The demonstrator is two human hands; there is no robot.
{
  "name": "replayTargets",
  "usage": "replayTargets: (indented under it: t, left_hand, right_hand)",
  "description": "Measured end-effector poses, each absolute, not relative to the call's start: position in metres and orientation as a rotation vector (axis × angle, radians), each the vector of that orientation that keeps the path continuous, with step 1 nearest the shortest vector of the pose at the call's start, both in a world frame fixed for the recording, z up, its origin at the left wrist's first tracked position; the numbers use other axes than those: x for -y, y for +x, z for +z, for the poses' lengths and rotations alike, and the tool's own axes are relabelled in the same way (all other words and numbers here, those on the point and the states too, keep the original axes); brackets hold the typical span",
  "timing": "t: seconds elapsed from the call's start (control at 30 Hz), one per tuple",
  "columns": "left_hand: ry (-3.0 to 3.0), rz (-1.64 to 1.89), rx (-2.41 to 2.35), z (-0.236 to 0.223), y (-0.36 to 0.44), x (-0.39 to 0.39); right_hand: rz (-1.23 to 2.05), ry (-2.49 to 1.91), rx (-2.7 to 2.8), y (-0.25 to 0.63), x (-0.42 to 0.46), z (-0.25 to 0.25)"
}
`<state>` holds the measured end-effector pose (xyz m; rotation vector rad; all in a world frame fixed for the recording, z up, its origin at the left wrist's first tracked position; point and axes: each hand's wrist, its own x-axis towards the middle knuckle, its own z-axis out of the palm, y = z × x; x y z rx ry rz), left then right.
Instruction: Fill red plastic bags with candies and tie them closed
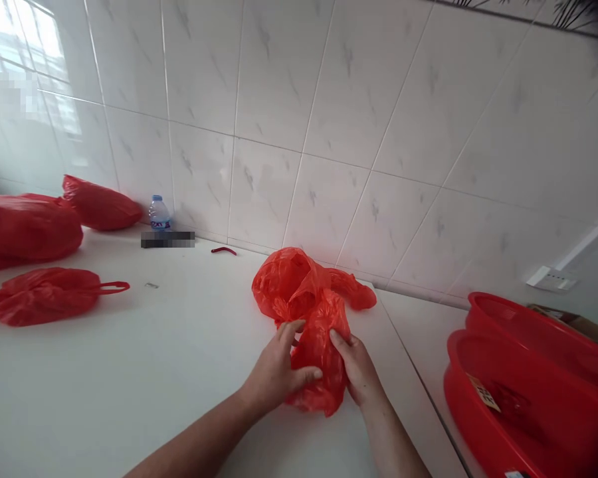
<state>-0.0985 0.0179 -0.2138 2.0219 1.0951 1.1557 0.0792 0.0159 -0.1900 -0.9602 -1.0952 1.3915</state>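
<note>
The handling of the red plastic bag (325,348) looks part-way along, I judge: it has been taken up between the hands above the near part of the desk (129,378), but it is loose and crumpled, neither smoothed nor tied. The right hand (363,372) is closed on its right edge, thumb on the front and fingers mostly hidden behind. The left hand (284,367) is half open, fingers apart from the thumb, whose tip lies against the bag's face; a firm grip does not show. Just behind, a puffed red bundle (284,282) sits loose near the wall, touched by neither hand; it may be part of the same bag, as the folds overlap. Well apart on the left, a looped red bag (54,295) lies gathered. The held bag is not yet set down, and the bundle remains unsorted
</note>
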Motion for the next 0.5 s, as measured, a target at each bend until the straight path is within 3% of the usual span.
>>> replayTargets:
  t: [0.23,0.5]
  left_hand:
    - [2.042,0.757,-0.99,-0.218,-0.098,-0.021]
    - [1.747,0.964,-0.849,-0.213,-0.087,-0.011]
  right_hand:
    - [1.492,-0.965,0.961,0.089,-0.013,-0.185]
    - [1.625,-0.783,1.079,0.079,-0.007,-0.184]
